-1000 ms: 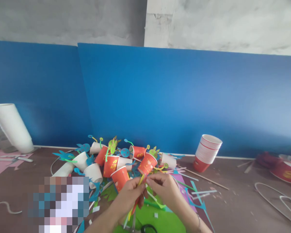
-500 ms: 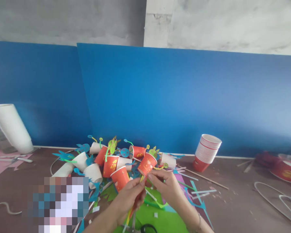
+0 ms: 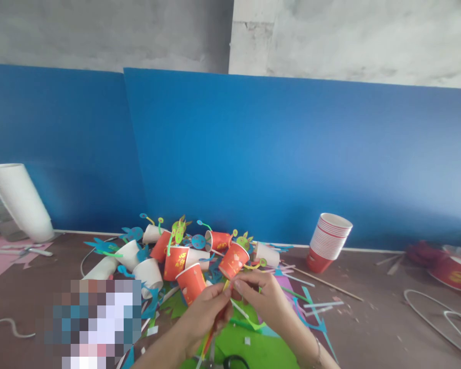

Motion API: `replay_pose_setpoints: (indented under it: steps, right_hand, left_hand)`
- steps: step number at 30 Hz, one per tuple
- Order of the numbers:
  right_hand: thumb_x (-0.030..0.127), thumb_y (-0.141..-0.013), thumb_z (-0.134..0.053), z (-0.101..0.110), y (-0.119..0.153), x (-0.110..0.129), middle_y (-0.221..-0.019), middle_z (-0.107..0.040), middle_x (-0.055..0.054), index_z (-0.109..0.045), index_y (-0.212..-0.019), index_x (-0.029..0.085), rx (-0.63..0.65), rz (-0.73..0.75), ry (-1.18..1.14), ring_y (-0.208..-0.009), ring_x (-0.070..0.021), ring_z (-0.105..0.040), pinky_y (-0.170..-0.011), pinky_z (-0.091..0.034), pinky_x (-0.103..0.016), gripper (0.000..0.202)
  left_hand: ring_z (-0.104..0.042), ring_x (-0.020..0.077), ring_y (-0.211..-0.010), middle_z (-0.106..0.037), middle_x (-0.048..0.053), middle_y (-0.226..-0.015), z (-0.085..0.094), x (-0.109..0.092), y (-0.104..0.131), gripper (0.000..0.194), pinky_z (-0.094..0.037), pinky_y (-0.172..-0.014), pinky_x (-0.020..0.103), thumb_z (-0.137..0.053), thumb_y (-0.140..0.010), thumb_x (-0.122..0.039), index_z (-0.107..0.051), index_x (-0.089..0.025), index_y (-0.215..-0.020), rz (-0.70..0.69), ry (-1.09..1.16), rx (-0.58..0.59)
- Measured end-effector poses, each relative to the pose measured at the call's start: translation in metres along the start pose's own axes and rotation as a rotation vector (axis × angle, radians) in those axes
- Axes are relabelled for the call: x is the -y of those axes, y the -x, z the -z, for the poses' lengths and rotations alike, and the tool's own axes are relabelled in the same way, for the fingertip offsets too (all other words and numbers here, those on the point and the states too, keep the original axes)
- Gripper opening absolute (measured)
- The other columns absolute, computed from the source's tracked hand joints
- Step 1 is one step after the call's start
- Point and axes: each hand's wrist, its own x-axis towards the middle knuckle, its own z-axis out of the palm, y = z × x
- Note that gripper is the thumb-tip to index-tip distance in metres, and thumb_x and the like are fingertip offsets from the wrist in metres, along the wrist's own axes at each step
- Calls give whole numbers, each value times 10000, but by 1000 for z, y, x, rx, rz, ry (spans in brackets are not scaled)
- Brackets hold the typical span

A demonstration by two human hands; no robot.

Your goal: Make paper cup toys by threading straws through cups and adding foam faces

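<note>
In my left hand (image 3: pixel 211 310) is a small bunch of thin yellow and orange strips (image 3: pixel 205 349) that look like drinking straws, the fingers closed round it. My right hand (image 3: pixel 262 293) is closed in a pinch at the upper end of the bunch, its fingertips meeting the left ones; what exactly it grips is too small to make out. Just beyond the hands leans a red paper cup (image 3: pixel 233 261) with a printed pattern. Under them lies green paper (image 3: pixel 267 348), with scissors (image 3: pixel 236 362) with a dark handle partly hidden at the bottom edge.
Several red and white paper cups (image 3: pixel 148 274) with paper faces and bent straws lie heaped behind the hands. A cup stack (image 3: pixel 330 238) stands right, a white stack (image 3: pixel 21 205) leans left. Loose straws (image 3: pixel 322 304), a stick (image 3: pixel 330 283) and a white cable (image 3: pixel 426 312) lie right.
Almost nothing differs. The fingers of both hands have shifted slightly at the upper end of the straws, and the view has moved a little.
</note>
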Motion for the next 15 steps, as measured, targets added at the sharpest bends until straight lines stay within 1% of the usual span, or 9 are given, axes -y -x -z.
replay_pose_setpoints:
  steps: [3,8,10,15]
  right_hand:
    - [318,-855,-514,2,1,2,-565,-530,11,-679,-623,153,-1,-1,61,-544,-112,-424,-523,-311,-235,329]
    - [346,-848,-512,2,0,-5,-521,-451,37,-703,-700,151,-42,-92,53,-479,-98,-371,-471,-270,-232,311]
    - [344,-846,-510,-1,0,-6,-509,-428,44,-694,-702,150,-23,-120,45,-459,-92,-355,-454,-253,-230,304]
    - [324,-844,-512,-6,2,-5,-490,-409,47,-626,-601,156,-5,-94,67,-465,-88,-350,-462,-255,-225,317]
  left_hand:
    - [-259,27,-350,-481,-97,-485,1,2,-2,637,-127,-381,214,-650,-636,-739,-574,-162,-893,15,1,-17]
    - [-218,31,-375,-431,-111,-467,0,-2,-2,643,-103,-419,233,-620,-618,-777,-551,-174,-831,-12,-35,-77]
    - [-208,36,-396,-396,-117,-469,0,-4,-1,625,-112,-435,234,-606,-637,-776,-536,-178,-806,-38,-70,-100]
    - [-219,61,-426,-332,-117,-472,1,-1,-2,583,-150,-457,243,-518,-726,-769,-508,-188,-775,-136,-185,-95]
